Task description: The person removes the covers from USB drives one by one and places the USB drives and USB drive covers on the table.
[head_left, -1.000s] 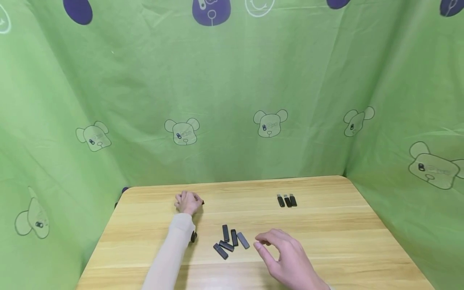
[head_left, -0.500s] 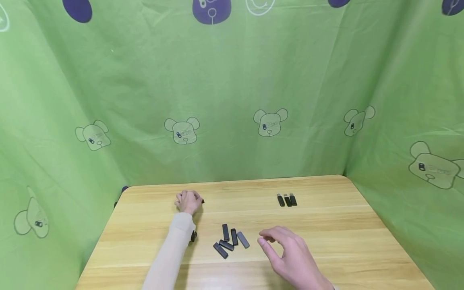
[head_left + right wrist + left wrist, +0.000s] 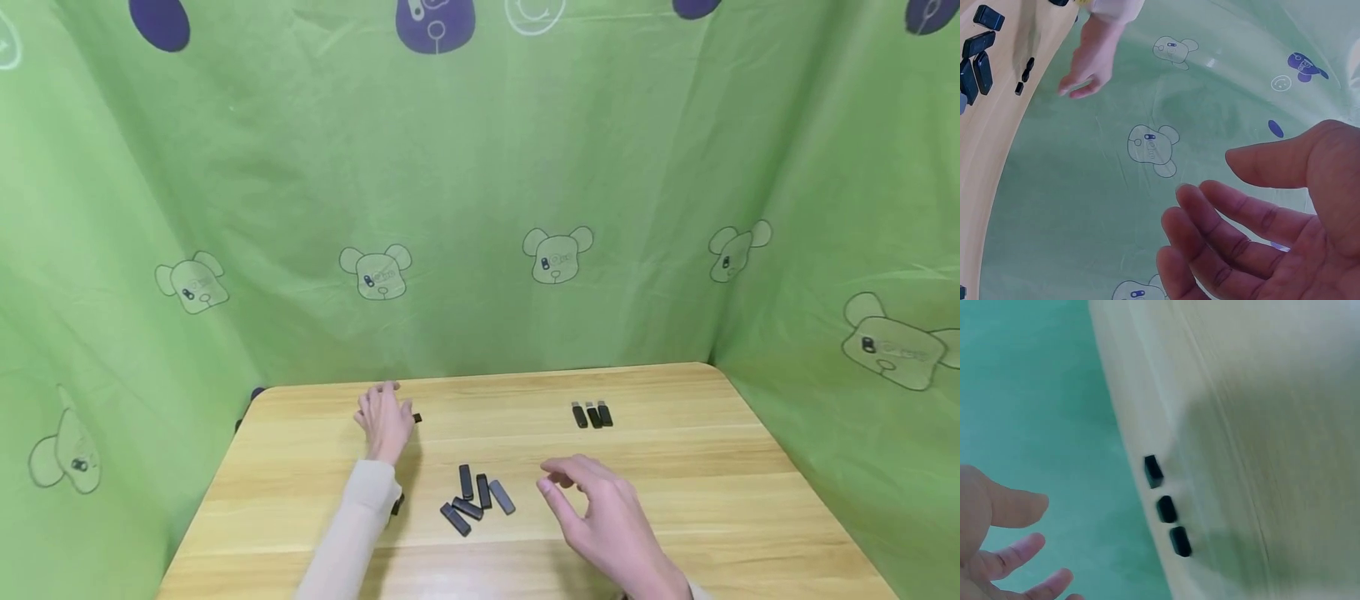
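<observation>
Near the table's back left, my left hand point(image 3: 386, 425) hovers with its fingers spread, holding nothing. A small black piece point(image 3: 417, 417) shows beside its thumb; in the left wrist view three such pieces point(image 3: 1167, 509) lie in a row near the table edge, apart from the hand point(image 3: 979, 519). My right hand point(image 3: 607, 517) is held over the front right, fingers loosely bent and thumb apart, with nothing between them, as the right wrist view of this hand point(image 3: 1304, 250) also shows. Left of it lie several dark sticks point(image 3: 483, 492), one of them greyer point(image 3: 502, 497).
Three black USB sticks point(image 3: 594, 417) with metal plugs lie side by side at the back right of the wooden table point(image 3: 697, 467). Green printed cloth point(image 3: 465, 325) stands behind and on both sides.
My left hand has lifted from the small black pieces and spread its fingers, drawing slightly left. My right hand has moved slightly right and up in the view; the sticks have not moved.
</observation>
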